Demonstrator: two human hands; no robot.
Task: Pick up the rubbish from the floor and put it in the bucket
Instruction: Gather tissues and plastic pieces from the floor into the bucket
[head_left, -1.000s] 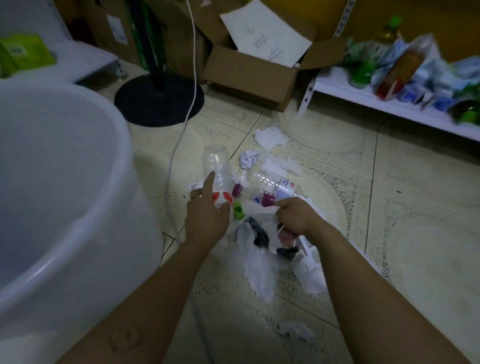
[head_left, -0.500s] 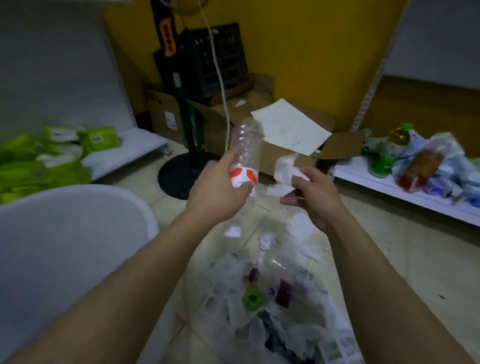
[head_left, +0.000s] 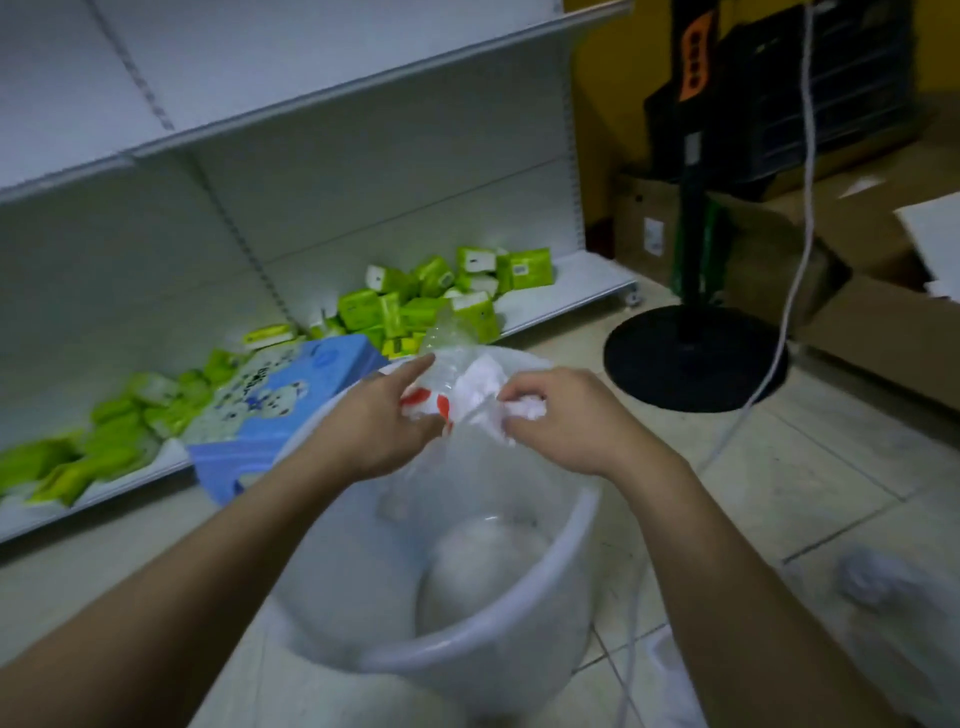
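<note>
A white bucket (head_left: 584, 525) stands on the floor right below my hands. My left hand (head_left: 382, 421) grips a clear plastic bottle (head_left: 447, 345) with a red and white label, held over the bucket's far rim. My right hand (head_left: 558, 415) is closed on crumpled white paper (head_left: 483, 387), right beside the bottle and also above the bucket. Something pale lies at the bucket's bottom, blurred. More crumpled white rubbish (head_left: 872, 577) lies on the floor at the right.
A white shelf unit (head_left: 322, 171) with green packs (head_left: 415, 306) and a blue box (head_left: 280, 410) stands behind the bucket. A black fan base (head_left: 696, 358), a white cable (head_left: 779, 338) and cardboard boxes (head_left: 883, 312) stand at the right.
The view has swung left from the rubbish pile to the bucket. Both hands carried the bottle and paper from the floor up and over the bucket's opening.
</note>
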